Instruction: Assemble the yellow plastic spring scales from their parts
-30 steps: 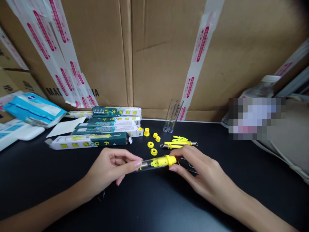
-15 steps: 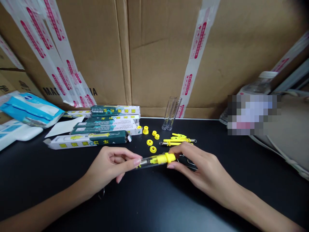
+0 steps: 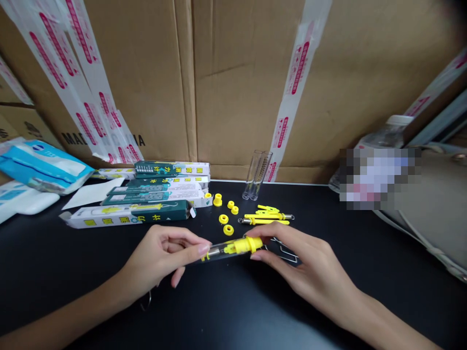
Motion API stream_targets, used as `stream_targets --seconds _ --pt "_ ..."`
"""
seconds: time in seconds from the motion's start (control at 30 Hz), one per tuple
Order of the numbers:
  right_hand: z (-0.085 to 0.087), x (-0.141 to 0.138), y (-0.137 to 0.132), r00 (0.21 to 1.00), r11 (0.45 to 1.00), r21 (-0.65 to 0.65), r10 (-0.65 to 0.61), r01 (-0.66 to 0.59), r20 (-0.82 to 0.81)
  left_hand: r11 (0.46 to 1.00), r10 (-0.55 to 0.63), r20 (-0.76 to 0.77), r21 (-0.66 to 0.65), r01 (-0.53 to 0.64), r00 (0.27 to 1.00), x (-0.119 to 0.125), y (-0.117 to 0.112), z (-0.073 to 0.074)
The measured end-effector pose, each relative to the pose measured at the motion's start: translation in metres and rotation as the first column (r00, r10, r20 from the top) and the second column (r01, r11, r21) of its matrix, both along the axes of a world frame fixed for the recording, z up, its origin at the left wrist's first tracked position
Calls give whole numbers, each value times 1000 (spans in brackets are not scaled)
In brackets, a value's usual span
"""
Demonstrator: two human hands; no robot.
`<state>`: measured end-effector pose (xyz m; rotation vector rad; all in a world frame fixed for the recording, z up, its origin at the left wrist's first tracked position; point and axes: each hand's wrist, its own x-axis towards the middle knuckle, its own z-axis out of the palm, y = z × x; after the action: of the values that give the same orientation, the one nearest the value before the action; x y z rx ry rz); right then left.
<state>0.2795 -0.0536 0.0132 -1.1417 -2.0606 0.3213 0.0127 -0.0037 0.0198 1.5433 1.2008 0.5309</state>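
Observation:
A clear-tubed spring scale [image 3: 218, 253] lies nearly level between my hands, its right end slightly raised. Inside the tube show a spring and yellow parts. My left hand [image 3: 166, 255] pinches the tube's left part between thumb and fingers. With thumb and forefinger, my right hand [image 3: 302, 257] grips the yellow end cap [image 3: 251, 245] at the right end. A metal hook [image 3: 146, 302] sticks out below my left hand. Bent wire hooks [image 3: 286, 252] lie behind my right fingers. Just beyond are yellow rods with springs [image 3: 266, 219] and several loose yellow caps [image 3: 228, 230].
Two clear tubes [image 3: 251, 180] stand upright near the cardboard wall [image 3: 233, 97]. Printed narrow boxes [image 3: 127, 214] and a white paper [image 3: 91, 193] lie at the left, with a blue tissue pack [image 3: 47, 165] beyond. A bottle [image 3: 392, 131] and a beige bag [image 3: 434, 204] are at the right.
The view has shifted slightly, so the table things appear a little lower and further left. Both hands keep their hold on the spring scale; more of the wire hooks shows by my right hand.

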Motion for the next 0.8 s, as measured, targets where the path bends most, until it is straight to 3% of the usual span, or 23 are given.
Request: stream_targets --seconds 0.33,0.57,0.8 --pt "7 1 1 999 999 27 32 -32 -28 1000 -6 92 -15 7 996 0 2 -2" --pt "13 2 3 995 991 -135 -25 12 -95 1000 -17 66 21 16 998 -2 1 -1" --pt "12 0 1 997 988 -154 -21 9 -78 999 -14 61 50 11 998 -3 2 -4"
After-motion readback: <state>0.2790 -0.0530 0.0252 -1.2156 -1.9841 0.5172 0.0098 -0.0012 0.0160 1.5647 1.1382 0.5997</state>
